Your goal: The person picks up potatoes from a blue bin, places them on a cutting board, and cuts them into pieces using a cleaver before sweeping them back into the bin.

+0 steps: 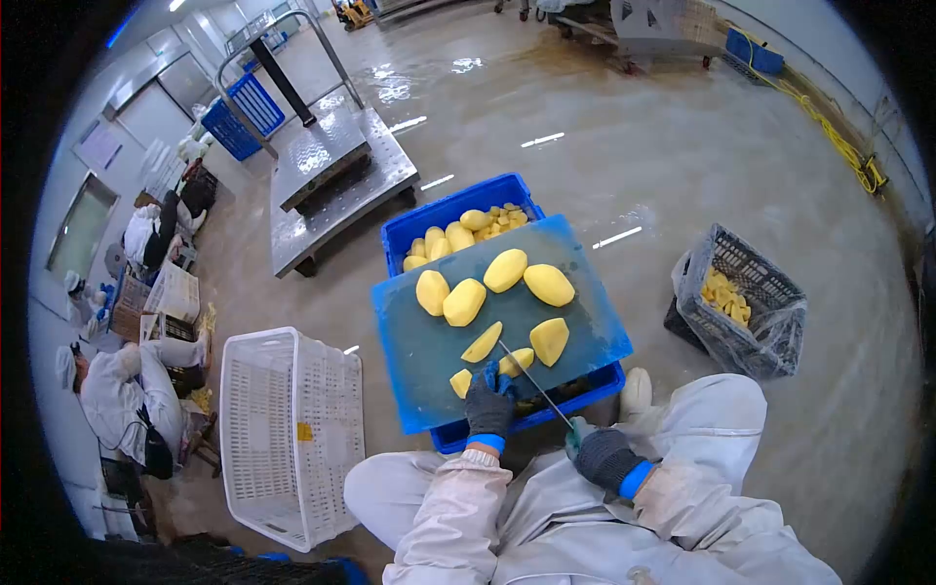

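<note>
My left hand (489, 402), in a dark grey glove with blue fingertips, is on the blue cutting board (409, 341). Its fingers are curled against a cut potato piece (516, 363). A knife (541, 388) is gripped by its handle in my gloved right hand (600, 456), its thin blade slanting up and left across that piece. Another small potato piece (460, 382) lies left of my left fingers, with a potato wedge (482, 342) above them. Farther up the board sit several whole peeled potatoes (465, 302) and one larger cut potato (549, 341).
Under the board, a blue crate (394, 234) holds peeled potatoes and cut chunks. At left stands a white crate (292, 439); at right, a dark crate (780, 302) lined with plastic holds potato pieces. A metal platform (390, 161) stands ahead. Co-workers (127, 400) sit along the left wall.
</note>
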Demonstrator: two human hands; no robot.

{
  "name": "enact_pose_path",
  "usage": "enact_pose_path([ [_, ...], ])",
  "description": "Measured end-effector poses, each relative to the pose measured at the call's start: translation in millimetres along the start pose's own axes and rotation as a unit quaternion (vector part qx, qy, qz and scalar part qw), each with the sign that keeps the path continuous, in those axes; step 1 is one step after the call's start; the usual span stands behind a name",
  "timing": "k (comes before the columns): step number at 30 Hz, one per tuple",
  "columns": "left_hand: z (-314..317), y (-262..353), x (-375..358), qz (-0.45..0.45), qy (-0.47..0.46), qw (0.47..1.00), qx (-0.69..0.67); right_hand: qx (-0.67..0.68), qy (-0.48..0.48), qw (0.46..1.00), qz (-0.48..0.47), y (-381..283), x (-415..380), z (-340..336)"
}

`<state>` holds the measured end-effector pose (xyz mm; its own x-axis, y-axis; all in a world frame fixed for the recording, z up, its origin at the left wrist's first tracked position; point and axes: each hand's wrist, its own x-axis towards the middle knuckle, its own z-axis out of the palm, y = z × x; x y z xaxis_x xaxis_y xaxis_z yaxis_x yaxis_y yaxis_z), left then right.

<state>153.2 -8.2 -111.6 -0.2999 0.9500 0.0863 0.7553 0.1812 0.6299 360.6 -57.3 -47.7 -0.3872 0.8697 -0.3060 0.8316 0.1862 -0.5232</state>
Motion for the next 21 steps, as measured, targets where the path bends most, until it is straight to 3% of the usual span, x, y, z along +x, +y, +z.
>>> enact_pose_path([
  [3,0,0,1,0.005,0.002,1.000,-0.016,-0.014,0.036,0.999,-0.018,2,4,3],
  [4,-5,3,4,-0.008,-0.036,0.999,-0.001,0.172,-0.035,0.983,0.051,-1,5,-12],
  [5,-10,7,9,-0.021,-0.072,0.997,0.015,0.350,-0.104,0.924,0.113,-6,3,-28],
  [9,-17,28,19,0.053,-0.082,0.991,0.089,0.335,-0.060,0.936,0.092,0,-27,-52],
  [10,-18,39,22,0.091,-0.107,0.979,0.149,0.430,-0.067,0.890,0.138,-3,-32,-61],
  [11,-18,47,25,0.130,-0.128,0.961,0.209,0.431,-0.066,0.890,0.136,0,-32,-62],
  [13,-4,44,24,0.137,-0.131,0.961,0.201,0.412,-0.025,0.900,0.138,12,-33,-64],
  [17,-3,38,-1,0.148,-0.157,0.950,0.227,0.468,-0.018,0.867,0.168,9,-35,-82],
  [19,-11,38,-20,0.215,-0.143,0.948,0.186,0.484,-0.007,0.862,0.150,12,-32,-78],
  [21,-30,49,-31,0.223,-0.155,0.951,0.150,0.461,-0.006,0.874,0.152,15,-29,-76],
])
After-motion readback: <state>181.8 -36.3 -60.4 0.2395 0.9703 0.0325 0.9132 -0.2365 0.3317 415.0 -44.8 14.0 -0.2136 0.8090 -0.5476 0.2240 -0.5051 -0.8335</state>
